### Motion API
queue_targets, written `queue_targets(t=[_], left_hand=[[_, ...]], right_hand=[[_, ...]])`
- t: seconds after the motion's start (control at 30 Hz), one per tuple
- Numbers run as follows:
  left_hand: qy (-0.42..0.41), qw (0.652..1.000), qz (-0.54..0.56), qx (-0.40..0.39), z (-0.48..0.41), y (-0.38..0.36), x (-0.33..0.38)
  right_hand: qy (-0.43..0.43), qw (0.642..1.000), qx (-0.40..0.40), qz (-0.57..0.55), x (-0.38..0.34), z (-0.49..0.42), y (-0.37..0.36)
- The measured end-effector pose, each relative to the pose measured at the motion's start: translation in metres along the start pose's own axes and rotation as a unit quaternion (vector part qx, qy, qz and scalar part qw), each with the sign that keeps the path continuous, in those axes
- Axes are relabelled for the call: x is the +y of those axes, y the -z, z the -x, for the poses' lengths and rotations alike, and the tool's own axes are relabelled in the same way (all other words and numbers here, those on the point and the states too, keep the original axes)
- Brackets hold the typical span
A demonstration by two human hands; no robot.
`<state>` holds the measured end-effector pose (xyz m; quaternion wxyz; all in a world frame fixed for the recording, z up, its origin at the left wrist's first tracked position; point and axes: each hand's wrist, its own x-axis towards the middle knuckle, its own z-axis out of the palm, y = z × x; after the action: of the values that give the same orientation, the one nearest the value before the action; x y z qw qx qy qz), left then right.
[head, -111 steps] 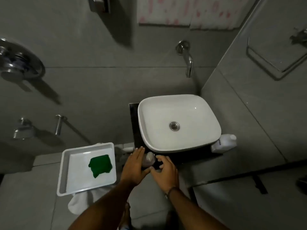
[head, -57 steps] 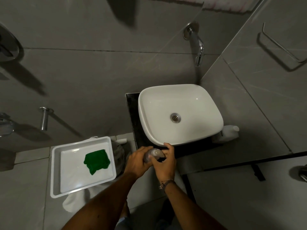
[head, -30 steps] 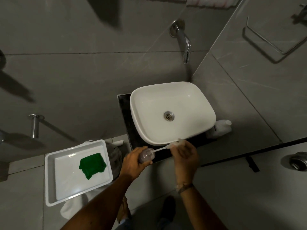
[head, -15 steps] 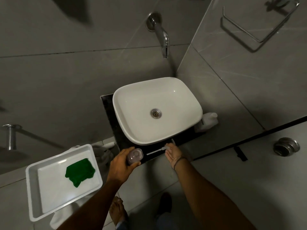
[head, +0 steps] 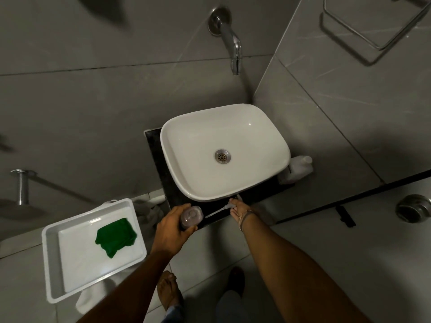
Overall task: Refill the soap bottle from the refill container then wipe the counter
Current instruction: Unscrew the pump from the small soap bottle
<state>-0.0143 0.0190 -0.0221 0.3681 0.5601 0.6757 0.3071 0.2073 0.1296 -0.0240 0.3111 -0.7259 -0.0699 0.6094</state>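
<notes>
My left hand point(head: 171, 229) grips a small clear soap bottle point(head: 190, 216), uncapped, at the front edge of the black counter point(head: 155, 145). Just to its right, my right hand point(head: 239, 209) holds the pump head, whose white dip tube point(head: 214, 213) lies across the counter's front strip toward the bottle. The white refill container point(head: 297, 169) stands behind the right side of the white basin point(head: 186, 180), against the wall. A green cloth point(head: 115, 236) lies in a white tray point(head: 50, 252) to the left, lower than the counter.
A chrome spout point(head: 229, 40) juts from the wall above the basin. A towel ring point(head: 373, 24) hangs on the right wall. A white fixture point(head: 149, 210) sits under the tray. My feet point(head: 169, 292) stand on the tiled floor below.
My right hand pulled the pump with its tube out of the bottle and lowered it to the counter on the right. My left hand kept hold of the bottle. The view shifted.
</notes>
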Motion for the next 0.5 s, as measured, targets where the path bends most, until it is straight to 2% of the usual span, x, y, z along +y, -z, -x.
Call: queue_targets(t=[0.33, 0.5], left_hand=[[0.023, 1.000, 0.005, 0.011, 0.010, 0.011, 0.022], [-0.057, 0.995, -0.035, 0.073, 0.020, 0.024, 0.041]], right_hand=[[-0.004, 0.998, 0.024, -0.060, -0.001, 0.009, 0.004], [0.007, 0.998, 0.029, -0.054, 0.000, 0.015, 0.025]])
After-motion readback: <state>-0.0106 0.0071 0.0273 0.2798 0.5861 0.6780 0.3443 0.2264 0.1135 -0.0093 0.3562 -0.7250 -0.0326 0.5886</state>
